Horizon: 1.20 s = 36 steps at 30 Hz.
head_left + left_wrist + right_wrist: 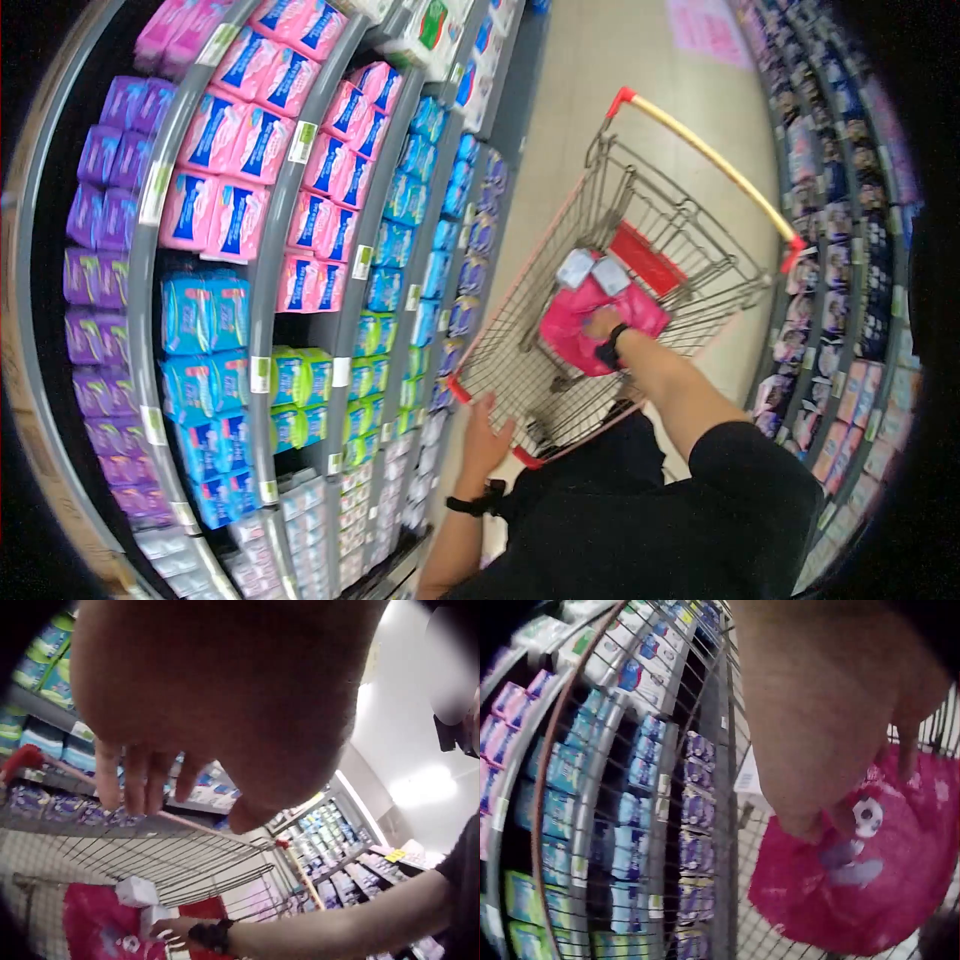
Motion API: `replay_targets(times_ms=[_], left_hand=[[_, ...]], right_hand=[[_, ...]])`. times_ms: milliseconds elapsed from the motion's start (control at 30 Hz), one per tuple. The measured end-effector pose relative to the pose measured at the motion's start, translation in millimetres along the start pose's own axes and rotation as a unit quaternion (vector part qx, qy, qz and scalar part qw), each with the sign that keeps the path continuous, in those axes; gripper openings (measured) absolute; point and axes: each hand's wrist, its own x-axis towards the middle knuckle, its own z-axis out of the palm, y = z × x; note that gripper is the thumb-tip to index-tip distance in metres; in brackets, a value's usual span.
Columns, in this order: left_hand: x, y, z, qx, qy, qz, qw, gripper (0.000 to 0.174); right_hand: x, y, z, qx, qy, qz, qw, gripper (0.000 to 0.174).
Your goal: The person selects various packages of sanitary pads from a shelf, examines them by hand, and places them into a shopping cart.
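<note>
My right hand (603, 322) reaches down into a wire shopping cart (500, 345), its fingers at the top of a bright pink bag (570, 325). A football print and pale printing show on the bag (885, 877) in the right wrist view, below spread fingers and thumb. Two small white boxes (137, 892) sit beside the bag, near the right hand (176, 930). My left hand (487, 440) is held by the cart's red corner, between cart and shelves, with nothing in it. In the left wrist view its fingers (135, 780) extend loosely.
Shelves to the left carry pink packs (225, 135), purple packs (100, 210), blue packs (205, 310) and green packs (300, 385). The cart's yellow handle (715, 160) faces the far right side. More stocked shelves (850, 250) line the right of the aisle floor (590, 80).
</note>
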Motion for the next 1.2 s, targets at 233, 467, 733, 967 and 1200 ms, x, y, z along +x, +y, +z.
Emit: replay_targets(times_ms=[233, 467, 733, 967, 1200], left_hand=[[-71, 25, 53, -0.007, -0.206, -0.080, 0.975, 0.050], [-71, 58, 90, -0.020, -0.196, -0.150, 0.969, 0.042], [-96, 62, 108, -0.046, -0.135, -0.145, 0.979, 0.040], [-156, 53, 115, -0.062, -0.021, -0.074, 0.995, 0.039], [-231, 20, 123, -0.084, 0.122, 0.012, 0.989, 0.037]], right_hand=[[63, 54, -54, -0.106, -0.215, 0.032, 0.970, 0.074], [71, 93, -15, 0.046, -0.054, 0.077, 0.995, 0.097], [53, 82, -11, 0.209, 0.056, 0.094, 0.972, 0.090], [-30, 34, -66, 0.771, -0.104, 0.108, 0.619, 0.050], [-178, -41, -80, 0.774, -0.526, -0.045, 0.349, 0.026]])
